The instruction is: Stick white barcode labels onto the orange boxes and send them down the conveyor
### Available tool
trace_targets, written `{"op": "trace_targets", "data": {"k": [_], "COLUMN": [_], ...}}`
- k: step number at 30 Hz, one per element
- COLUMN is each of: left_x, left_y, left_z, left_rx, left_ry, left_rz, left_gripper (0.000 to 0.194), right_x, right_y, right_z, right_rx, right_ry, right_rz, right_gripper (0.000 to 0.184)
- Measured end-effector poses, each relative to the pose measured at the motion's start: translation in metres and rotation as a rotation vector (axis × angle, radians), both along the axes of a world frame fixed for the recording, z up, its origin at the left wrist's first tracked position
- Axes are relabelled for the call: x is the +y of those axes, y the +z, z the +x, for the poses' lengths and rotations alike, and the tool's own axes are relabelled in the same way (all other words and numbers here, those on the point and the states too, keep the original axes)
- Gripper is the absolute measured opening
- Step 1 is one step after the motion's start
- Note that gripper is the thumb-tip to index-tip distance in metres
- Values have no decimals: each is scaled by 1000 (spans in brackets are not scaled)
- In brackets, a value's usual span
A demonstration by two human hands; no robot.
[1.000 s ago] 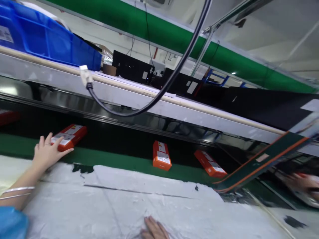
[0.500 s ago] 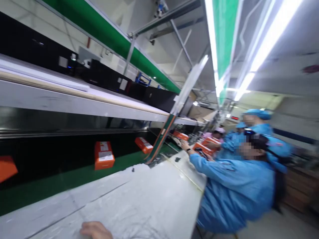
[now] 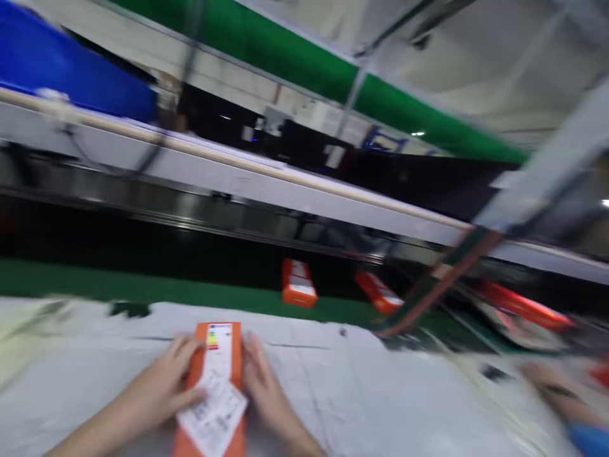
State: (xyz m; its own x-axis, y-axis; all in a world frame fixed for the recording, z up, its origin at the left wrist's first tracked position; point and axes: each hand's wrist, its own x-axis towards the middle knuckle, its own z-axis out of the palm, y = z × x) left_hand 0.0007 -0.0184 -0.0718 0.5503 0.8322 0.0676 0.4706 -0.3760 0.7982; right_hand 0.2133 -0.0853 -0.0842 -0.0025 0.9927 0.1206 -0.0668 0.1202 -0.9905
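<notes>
Now the left hand and right hand grasp an orange box from both long sides, holding it on the white sheet, white label upward; two orange boxes sit on the green belt beyond.

**Both bare hands low, closing from either side**

The left hand reaches in flat-fingered along the bare left forearm; the right hand faces it, fingers pointing up-frame, right wrist at the lower edge, both slightly blurred.
</notes>
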Motion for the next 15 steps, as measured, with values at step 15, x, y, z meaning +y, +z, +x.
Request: {"op": "trace_targets", "data": {"k": [15], "left_x": [44], "left_y": [35], "left_z": [-23], "left_rx": [-541], "left_ry": [-84], "left_rz": [-622], "left_gripper": [50], "right_x": [31], "right_y": [76], "right_z": [-6], "right_rx": [-635], "right_ry": [141], "right_rz": [-86], "right_gripper": [44]}}
